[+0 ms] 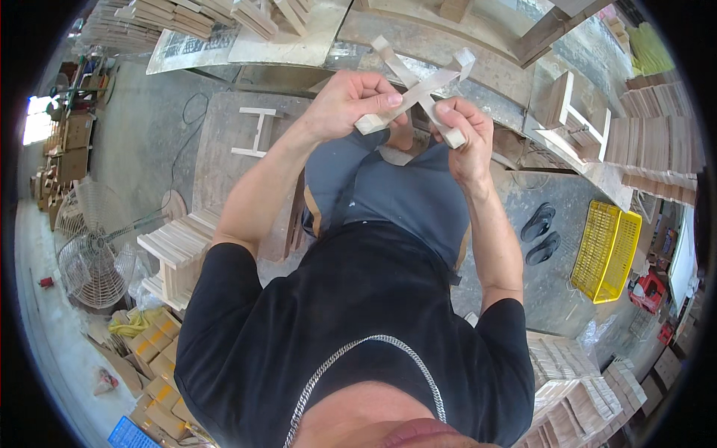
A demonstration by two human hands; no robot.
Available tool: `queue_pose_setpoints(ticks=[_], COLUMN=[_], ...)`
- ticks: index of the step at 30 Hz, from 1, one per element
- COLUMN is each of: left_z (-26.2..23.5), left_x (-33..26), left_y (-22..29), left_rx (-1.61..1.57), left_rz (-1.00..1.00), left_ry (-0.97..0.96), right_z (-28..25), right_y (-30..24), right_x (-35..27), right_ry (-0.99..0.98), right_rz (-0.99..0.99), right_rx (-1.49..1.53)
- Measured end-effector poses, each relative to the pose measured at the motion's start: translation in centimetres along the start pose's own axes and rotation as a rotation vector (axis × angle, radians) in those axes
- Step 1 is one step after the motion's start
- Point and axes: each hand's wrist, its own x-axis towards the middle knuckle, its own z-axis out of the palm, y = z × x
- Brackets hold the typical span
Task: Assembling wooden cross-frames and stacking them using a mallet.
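Observation:
My left hand [351,101] grips one pale wooden slat [418,89] by its lower end, thumb on top. My right hand [463,138] holds a second pale slat [403,71] that crosses the first, forming an X above my lap. The two slats touch where they cross. Both pieces are short, flat and notched at the ends. Below them are my grey trousers and black shirt.
A workbench [448,45] with wooden parts runs along the top. Stacked slats [179,243] lie at my left, more stacks [657,142] at right. A yellow crate [606,250], black sandals [539,231] and a floor fan [93,250] stand on the concrete.

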Motion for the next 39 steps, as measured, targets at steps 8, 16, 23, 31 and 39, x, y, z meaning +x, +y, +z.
queue_pose_setpoints(ticks=[8, 16, 23, 31, 39], left_z=[-1.3, -1.1, -2.5, -4.1, -4.8], left_x=[2.7, 7.1, 14.9, 21.6, 22.2], left_y=[0.3, 0.5, 0.9, 2.5, 2.6], left_rx=[0.030, -0.214, 0.751, 0.852, 0.928], left_rz=[-0.104, 0.262, 0.444, 0.542, 0.522], left_ry=[-0.033, 0.175, 0.478, 0.510, 0.522], right_z=[-0.3, -2.9, -4.9, -7.1, -6.9], right_y=[0.6, -2.8, -3.0, -4.9, -2.6], right_x=[0.8, 7.7, 16.2, 19.8, 3.1], right_ry=[0.065, 0.290, 0.370, 0.652, 0.565], right_rz=[-0.037, 0.001, -0.153, -0.237, -0.443], right_rx=[-0.114, -0.057, -0.081, -0.744, -1.138])
